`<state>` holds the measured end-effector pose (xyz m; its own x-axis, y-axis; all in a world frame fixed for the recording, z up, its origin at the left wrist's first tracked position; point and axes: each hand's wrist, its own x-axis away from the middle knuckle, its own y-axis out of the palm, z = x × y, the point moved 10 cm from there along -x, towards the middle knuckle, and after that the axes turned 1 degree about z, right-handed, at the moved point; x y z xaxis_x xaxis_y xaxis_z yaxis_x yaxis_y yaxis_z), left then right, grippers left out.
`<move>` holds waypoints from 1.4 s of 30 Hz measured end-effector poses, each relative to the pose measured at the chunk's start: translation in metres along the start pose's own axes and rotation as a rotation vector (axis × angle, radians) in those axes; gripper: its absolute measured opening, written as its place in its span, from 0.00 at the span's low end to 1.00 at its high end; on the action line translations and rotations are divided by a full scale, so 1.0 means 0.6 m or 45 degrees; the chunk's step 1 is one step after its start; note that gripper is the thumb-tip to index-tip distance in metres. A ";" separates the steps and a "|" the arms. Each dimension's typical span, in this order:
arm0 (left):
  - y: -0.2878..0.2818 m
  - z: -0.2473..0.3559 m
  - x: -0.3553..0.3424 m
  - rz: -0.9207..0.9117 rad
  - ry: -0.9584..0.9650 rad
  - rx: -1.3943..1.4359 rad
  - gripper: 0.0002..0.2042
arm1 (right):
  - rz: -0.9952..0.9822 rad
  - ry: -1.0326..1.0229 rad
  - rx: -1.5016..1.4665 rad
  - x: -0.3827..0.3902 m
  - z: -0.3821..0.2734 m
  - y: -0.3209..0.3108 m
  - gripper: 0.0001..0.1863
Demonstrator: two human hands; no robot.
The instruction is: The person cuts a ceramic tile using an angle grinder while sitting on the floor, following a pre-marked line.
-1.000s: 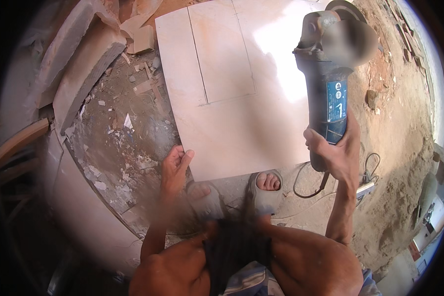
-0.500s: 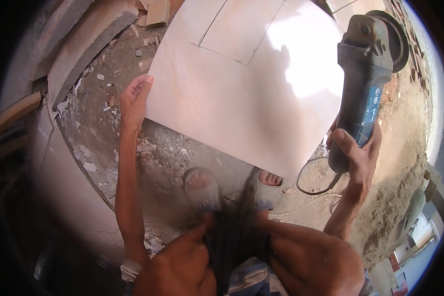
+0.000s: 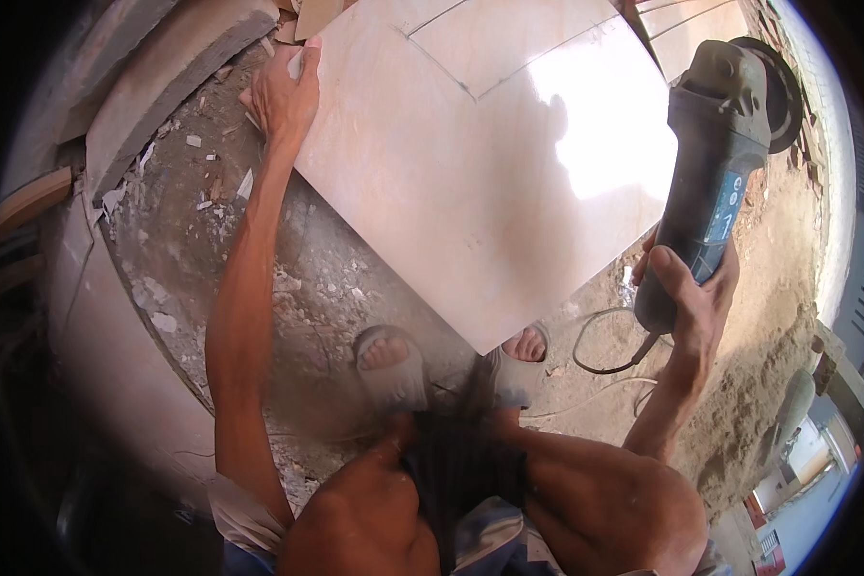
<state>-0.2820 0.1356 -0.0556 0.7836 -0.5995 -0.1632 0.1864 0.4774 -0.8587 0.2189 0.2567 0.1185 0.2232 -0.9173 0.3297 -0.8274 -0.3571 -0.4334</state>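
My left hand [image 3: 284,94] grips the upper left edge of a large pale, glossy square tile [image 3: 422,173], tilted with one corner pointing down over my right foot. Thin dark lines on the tile mark out a rectangle near its top, and bright glare covers part of its right side. My right hand [image 3: 696,288] is closed around the handle of a dark angle grinder [image 3: 715,120] with a blue label, held upright beside the tile's right edge with its disc at the top. A black cord [image 3: 605,367] loops down from the grinder's lower end.
Broken slabs [image 3: 178,82] and a curved wooden piece [image 3: 34,197] lie at the left. Rubble covers the dusty ground around my sandalled feet [image 3: 389,370]. Another tile piece [image 3: 691,24] is at the top right. A sandy strip [image 3: 754,394] runs along the right.
The tile has turned clockwise, my left hand moving up along with its corner. The grinder in my right hand has moved right and slightly down.
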 end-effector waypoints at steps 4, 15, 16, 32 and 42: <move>0.007 0.030 -0.027 -0.127 0.162 0.004 0.28 | -0.064 0.043 -0.010 0.008 0.000 0.029 0.37; 0.078 0.187 -0.094 -0.148 0.474 0.194 0.21 | -0.214 0.104 -0.022 -0.004 0.005 0.079 0.38; 0.075 0.189 -0.101 -0.173 0.499 0.150 0.20 | -0.234 0.112 -0.032 -0.005 0.005 0.089 0.38; -0.017 0.100 0.372 -0.282 -0.498 0.640 0.42 | -0.296 -0.046 -0.046 -0.052 0.017 0.150 0.37; -0.034 0.103 0.429 -0.286 -0.670 0.942 0.35 | -0.498 -0.063 -0.043 -0.027 0.021 0.213 0.38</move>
<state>-0.0474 0.0111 -0.0501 0.8172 -0.4456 0.3656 0.5542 0.7817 -0.2859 0.1159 0.2240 0.0472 0.5490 -0.7207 0.4233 -0.6911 -0.6763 -0.2552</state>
